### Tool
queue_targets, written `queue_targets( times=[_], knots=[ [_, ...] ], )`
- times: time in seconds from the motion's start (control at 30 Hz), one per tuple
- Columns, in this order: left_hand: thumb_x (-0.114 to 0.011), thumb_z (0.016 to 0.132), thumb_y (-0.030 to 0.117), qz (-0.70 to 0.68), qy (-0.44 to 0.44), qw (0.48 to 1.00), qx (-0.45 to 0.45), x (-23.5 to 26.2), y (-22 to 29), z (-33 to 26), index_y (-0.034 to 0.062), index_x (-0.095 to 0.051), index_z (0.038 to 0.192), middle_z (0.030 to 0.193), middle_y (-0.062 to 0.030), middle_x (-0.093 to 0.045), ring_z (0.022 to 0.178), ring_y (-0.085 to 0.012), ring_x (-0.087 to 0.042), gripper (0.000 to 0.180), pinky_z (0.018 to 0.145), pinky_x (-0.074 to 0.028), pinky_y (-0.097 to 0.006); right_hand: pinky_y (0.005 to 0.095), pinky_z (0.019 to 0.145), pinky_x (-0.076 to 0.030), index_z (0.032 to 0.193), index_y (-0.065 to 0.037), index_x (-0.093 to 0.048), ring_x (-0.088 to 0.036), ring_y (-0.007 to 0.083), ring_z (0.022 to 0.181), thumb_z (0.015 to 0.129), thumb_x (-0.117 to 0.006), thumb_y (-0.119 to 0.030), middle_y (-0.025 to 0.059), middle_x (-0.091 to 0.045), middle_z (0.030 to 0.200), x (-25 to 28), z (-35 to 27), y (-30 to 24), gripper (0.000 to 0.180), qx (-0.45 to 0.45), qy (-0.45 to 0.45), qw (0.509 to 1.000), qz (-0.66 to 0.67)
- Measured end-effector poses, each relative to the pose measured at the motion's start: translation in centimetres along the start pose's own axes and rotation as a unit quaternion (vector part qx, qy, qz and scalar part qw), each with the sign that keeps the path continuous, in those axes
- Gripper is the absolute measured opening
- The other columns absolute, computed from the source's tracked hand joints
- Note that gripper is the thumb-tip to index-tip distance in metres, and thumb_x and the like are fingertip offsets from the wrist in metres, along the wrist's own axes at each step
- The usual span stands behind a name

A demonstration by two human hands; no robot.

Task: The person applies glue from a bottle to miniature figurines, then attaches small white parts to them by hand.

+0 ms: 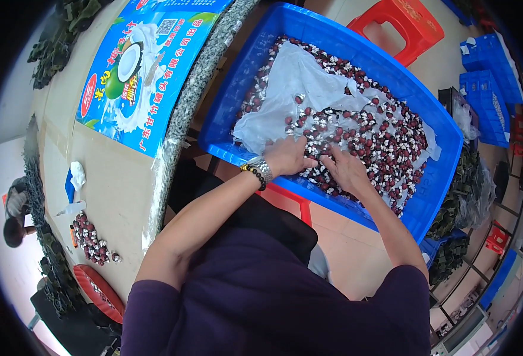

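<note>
Both of my hands are down in a large blue plastic bin (445, 172) filled with small dark red round pieces with silvery-white parts (386, 142). My left hand (288, 155), with a metal watch (260, 168) and a beaded bracelet (253, 174) at the wrist, is closed near the bin's near side, fingertips among the pieces. Close to its right, my right hand (346, 171) is also closed, its fingers bent into the same pieces. Whatever lies between the fingers is too small to make out. Crumpled white plastic sheeting (300, 77) covers part of the heap beyond my hands.
Left of the bin stands a table with a stone-like edge (181, 118), a blue printed sheet (149, 71), a small pile of similar pieces (90, 240) and a red cushion-like object (98, 291). A red stool (398, 29) is behind the bin; blue crates (484, 101) stand at right.
</note>
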State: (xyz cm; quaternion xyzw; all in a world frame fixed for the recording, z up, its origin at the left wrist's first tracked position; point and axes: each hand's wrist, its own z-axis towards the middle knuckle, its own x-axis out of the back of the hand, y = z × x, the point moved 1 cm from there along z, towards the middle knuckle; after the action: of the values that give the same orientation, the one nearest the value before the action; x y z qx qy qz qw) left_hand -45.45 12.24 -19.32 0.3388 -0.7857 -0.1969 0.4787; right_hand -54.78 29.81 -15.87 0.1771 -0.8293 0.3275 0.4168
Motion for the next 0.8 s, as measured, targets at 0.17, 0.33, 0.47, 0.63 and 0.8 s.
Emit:
queue_targets(
  times=[0.17, 0.33, 0.47, 0.63, 0.8],
  knots=[
    [-0.057, 0.085, 0.058, -0.021, 0.019, 0.999, -0.021, -1.3, -1.3, 1.3, 0.0056, -0.045, 0.125, 0.118, -0.0258, -0.056, 0.112, -0.0435, -0.055, 0.068, 0.091, -0.044, -0.053, 0.0474, 0.081, -0.046, 0.116, -0.008, -0.058, -0.061, 0.041, 0.093, 0.092, -0.043, -0.05, 0.0235, -0.065, 0.096, 0.5, -0.2, 0.5, 0.051, -0.012, -0.021, 0.998, 0.058],
    [-0.054, 0.088, 0.051, -0.187, -0.105, 0.977, 0.016, -0.4, -0.2, 1.5, -0.0026, -0.045, 0.116, 0.106, -0.0268, -0.062, 0.104, -0.0388, -0.06, 0.061, 0.088, -0.045, -0.045, 0.0448, 0.084, -0.046, 0.113, -0.01, -0.06, -0.062, 0.0382, 0.096, 0.09, -0.044, -0.054, 0.0213, -0.065, 0.101, 0.5, 0.8, 0.7, 0.052, -0.104, -0.083, 0.982, 0.135],
    [-0.054, 0.088, 0.051, -0.16, -0.081, 0.984, 0.019, 0.3, 0.4, 0.8, -0.0026, -0.046, 0.115, 0.108, -0.027, -0.062, 0.106, -0.0383, -0.059, 0.061, 0.089, -0.045, -0.044, 0.0417, 0.085, -0.046, 0.12, -0.015, -0.058, -0.063, 0.0366, 0.097, 0.09, -0.043, -0.057, 0.019, -0.066, 0.102, 0.2, -0.1, 0.9, 0.054, -0.118, -0.107, 0.97, 0.184],
    [-0.054, 0.089, 0.05, -0.168, -0.054, 0.984, 0.021, 0.8, 1.6, -0.1, -0.0003, -0.048, 0.119, 0.109, -0.0257, -0.062, 0.106, -0.0382, -0.059, 0.059, 0.09, -0.044, -0.043, 0.0394, 0.079, -0.048, 0.119, -0.016, -0.058, -0.063, 0.0326, 0.094, 0.089, -0.045, -0.056, 0.0164, -0.065, 0.102, -0.6, -0.2, 1.0, 0.051, -0.138, -0.085, 0.965, 0.205],
    [-0.053, 0.09, 0.038, -0.28, -0.04, 0.959, 0.027, -0.3, 0.0, 0.5, -0.0006, -0.05, 0.115, 0.093, -0.0114, -0.064, 0.079, -0.0182, -0.066, 0.045, 0.068, -0.051, -0.032, 0.0381, 0.057, -0.055, 0.12, -0.015, -0.056, -0.06, 0.0236, 0.091, 0.09, -0.051, -0.05, 0.0051, -0.058, 0.116, -0.6, -0.4, 0.6, 0.046, -0.224, -0.125, 0.883, 0.392]
  ],
)
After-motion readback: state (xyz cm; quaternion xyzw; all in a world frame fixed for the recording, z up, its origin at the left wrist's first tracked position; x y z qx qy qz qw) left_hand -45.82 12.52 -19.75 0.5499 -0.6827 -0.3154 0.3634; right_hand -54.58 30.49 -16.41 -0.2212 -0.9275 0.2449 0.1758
